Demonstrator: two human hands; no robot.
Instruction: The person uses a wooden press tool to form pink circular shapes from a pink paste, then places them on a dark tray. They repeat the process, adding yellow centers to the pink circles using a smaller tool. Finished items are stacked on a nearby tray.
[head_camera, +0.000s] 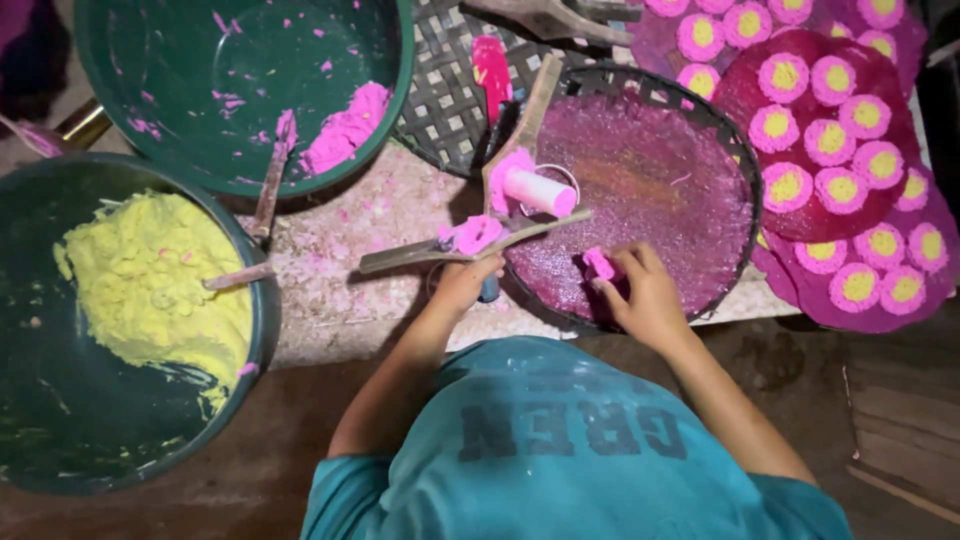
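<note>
My left hand (462, 287) grips a flat wooden stick (400, 256) that lies across the near rim of a round woven tray (738, 160). A lump of pink dough (474, 234) sits on the stick just above my fingers. My right hand (645, 296) pinches a small pink dough piece (600, 264) over the tray's purple glittery sheet (650, 180). A pink roller-like cylinder (540, 191) and a white ring rest on a second wooden paddle (530, 110) on the tray. A small blue object under my left hand is mostly hidden.
A green bowl of yellow dough (150, 280) stands at the left, a stick resting in it. A green bowl with pink dough (345, 128) is at the top. Several pink discs with yellow centres (830, 135) lie on red sheets at the right. A woven mat (445, 95) lies behind.
</note>
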